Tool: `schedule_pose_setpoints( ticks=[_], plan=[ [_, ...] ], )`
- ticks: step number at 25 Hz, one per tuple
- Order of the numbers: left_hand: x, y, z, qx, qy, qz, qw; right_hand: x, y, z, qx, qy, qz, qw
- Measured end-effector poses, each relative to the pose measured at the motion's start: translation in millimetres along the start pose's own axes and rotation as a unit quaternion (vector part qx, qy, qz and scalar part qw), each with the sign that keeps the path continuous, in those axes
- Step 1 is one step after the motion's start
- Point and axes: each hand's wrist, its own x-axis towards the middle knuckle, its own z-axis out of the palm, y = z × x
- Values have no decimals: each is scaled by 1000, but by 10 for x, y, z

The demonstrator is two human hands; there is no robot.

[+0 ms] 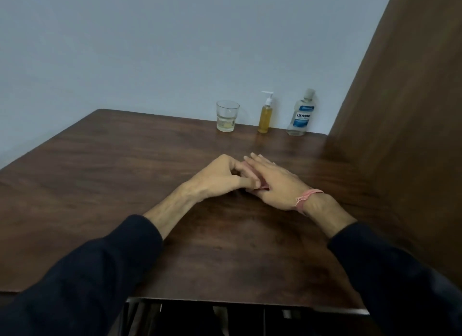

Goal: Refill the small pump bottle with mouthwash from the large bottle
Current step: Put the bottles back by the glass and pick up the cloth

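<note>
Mouthwash for the refill sits in the large Listerine bottle, capped and upright at the far edge of the wooden table against the wall. Just to its left stands the small pump bottle, pump head on and already mostly full of yellow liquid. Further left stands a glass tumbler with a little pale liquid. All three stand in a row, apart from one another and well beyond the hands, which suggests nothing has been started.

Both hands rest together at mid-table. Right hand, with a pink thread band at the wrist, lies flat with fingers straight, overlapping the left fingers. Left hand has its fingers loosely curled, holding no object.
</note>
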Motion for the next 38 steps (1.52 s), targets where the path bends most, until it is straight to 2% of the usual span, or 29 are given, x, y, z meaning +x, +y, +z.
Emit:
schedule_pose_setpoints(
  ticks=[2, 4, 6, 9, 11, 13, 15, 19, 22, 25, 27, 30, 32, 34, 36, 38],
  plan=[
    [3, 9, 125, -47, -26, 52, 997, -215, -20, -81, 20, -20, -4, 1000],
    [18, -40, 146, -74, 5, 81, 994, -501, 59, -112, 6, -31, 9, 999],
    [41, -131, 37, -84, 54, 71, 992, -838, 284, -142, -36, -41, 46, 997],
    [93, -246, -170, -96, 121, 50, 987, -1350, 492, -162, -21, -18, 179, 984],
    [124, -267, -206, -102, 147, 46, 983, -1451, 326, -16, 25, 11, 223, 974],
    [154, -264, -179, -87, 146, 42, 985, -1338, 6, 182, -5, 35, 236, 971],
    [169, -269, -154, -74, 140, 41, 986, -1146, -452, 373, -29, 50, 216, 975],
    [188, -297, -189, -82, 146, 38, 985, -893, -1432, 739, -30, 60, 119, 991],
    [183, -318, -227, -82, 136, 44, 986, -935, -1771, 846, -39, 60, 71, 995],
    [166, -334, -229, -93, 129, 54, 986, -1220, -1693, 820, -69, 66, 65, 993],
    [167, -328, -226, -96, 130, 51, 986, -1411, -1452, 758, -93, 80, 94, 988],
    [148, -315, -214, -90, 124, 50, 987, -1565, -750, 495, -118, 82, 223, 964],
    [138, -311, -210, -90, 119, 49, 988, -1590, -315, 320, -85, 65, 311, 944],
    [140, -302, -205, -90, 115, 50, 988, -1523, -134, 260, -48, 55, 357, 931],
    [155, -310, -201, -91, 114, 50, 988, -1368, -282, 336, -54, 77, 351, 932],
    [157, -338, -223, -87, 114, 44, 989, -1201, -711, 532, -58, 107, 259, 958]
  ],
)
